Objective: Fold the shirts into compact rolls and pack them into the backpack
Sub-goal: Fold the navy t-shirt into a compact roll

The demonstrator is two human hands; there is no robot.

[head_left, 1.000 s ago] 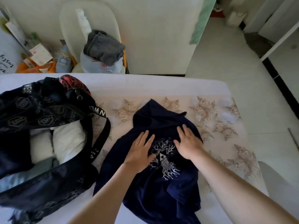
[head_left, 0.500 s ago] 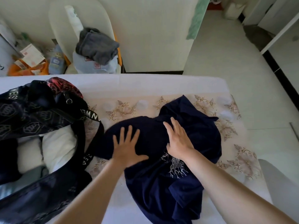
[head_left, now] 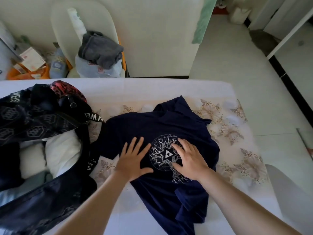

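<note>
While the navy blue cotton T-shirt with a white tree print (head_left: 152,126) lies front-up on the white-sheeted bed (head_left: 152,89), both hands press on it. The left hand (head_left: 135,164) lies beside the print, its grip spread flat; the right hand (head_left: 191,160) covers the print's right part, grip likewise spread. Just left sits the open black hexagon-patterned fabric backpack (head_left: 33,116), with white rolls (head_left: 62,150) inside.

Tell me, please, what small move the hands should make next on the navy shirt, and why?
Probably sweep both palms down the navy shirt to flatten it. The left hand and right hand lie flat on its chest, which looks spread, but its lower part is bunched in folds; rolling it so would likely give a lumpy roll.
</note>
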